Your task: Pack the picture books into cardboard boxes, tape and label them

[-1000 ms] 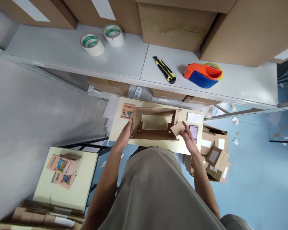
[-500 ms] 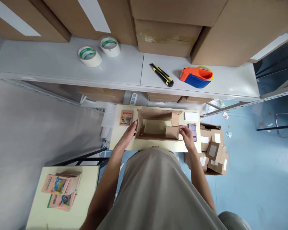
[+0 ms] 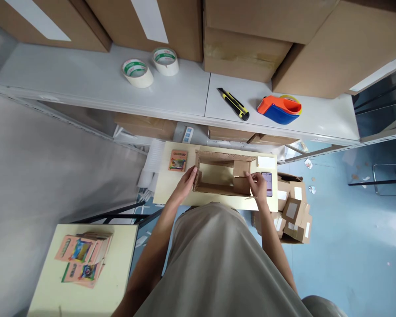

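An open cardboard box [image 3: 224, 190] lies on the small pale table [image 3: 165, 189] in front of me. Through its middle a pale surface like the tabletop shows. My left hand [image 3: 186, 181] grips the box's left end, thumb at the wall and the other fingers partly hidden. At the right end, my right hand [image 3: 258, 185] pinches the edge of the cardboard beside two small flaps [image 3: 242, 176] that are folded inward. Just right of that hand lies a phone [image 3: 267, 184] with its screen lit. A pink booklet [image 3: 177, 160] rests left of the box.
On the grey shelf [image 3: 185, 94] are two tape rolls [image 3: 137, 73], a box cutter [image 3: 233, 104] and a tape dispenser [image 3: 280, 109]. Large cartons [image 3: 244, 55] stand behind them. More booklets [image 3: 81, 255] are stacked on a side table [image 3: 115, 273]. Small boxes [image 3: 292, 209] fill a carton at right.
At the box's right end the flaps have swung further down inside, with my right hand reaching slightly inward. My left hand keeps its hold. The whole view has shifted a little.
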`<state>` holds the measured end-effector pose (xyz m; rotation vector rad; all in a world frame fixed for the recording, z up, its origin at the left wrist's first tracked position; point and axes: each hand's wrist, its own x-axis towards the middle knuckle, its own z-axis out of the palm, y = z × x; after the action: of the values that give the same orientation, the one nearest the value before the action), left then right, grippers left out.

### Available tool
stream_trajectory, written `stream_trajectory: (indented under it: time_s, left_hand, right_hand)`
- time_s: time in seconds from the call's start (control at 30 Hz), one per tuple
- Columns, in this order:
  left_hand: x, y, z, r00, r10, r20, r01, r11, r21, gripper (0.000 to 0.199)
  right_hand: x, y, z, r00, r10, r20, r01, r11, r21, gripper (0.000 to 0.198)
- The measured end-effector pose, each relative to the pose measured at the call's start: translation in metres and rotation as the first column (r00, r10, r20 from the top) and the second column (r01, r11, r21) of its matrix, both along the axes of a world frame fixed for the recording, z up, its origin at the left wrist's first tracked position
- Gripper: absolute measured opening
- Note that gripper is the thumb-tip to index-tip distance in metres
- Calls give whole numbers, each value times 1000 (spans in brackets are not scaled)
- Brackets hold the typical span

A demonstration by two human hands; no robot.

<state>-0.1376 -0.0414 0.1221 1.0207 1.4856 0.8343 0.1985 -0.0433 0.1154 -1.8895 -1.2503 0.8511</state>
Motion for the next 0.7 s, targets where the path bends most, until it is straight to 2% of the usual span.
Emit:
stream_trajectory:
  time_s: [0.17,0.3,0.43,0.57,0.7]
  left_hand:
    - [9,-1,2,1000,-22,-13,23,999,48,66]
    - [21,-3,-1,999,-31,22,30,998,60,69]
    - [20,-3,-14,999,-33,-22,35,996,82,69]
    - [9,0,-24,996,-13,-88,16,999,44,72]
    - [-4,-5,-9,998,-57,29,57,998,12,87]
  right_hand:
    - [2,2,1,985,40,167,-40,999,-8,68]
    - [3,-3,1,970,100,223,-108,994,20,62]
    - [3,-7,-1,970,96,223,-103,995,18,59]
    - [4,-2,-3,976,105,192,-109,994,9,60]
    - [13,1,4,991,126,34,-125,992,-28,65]
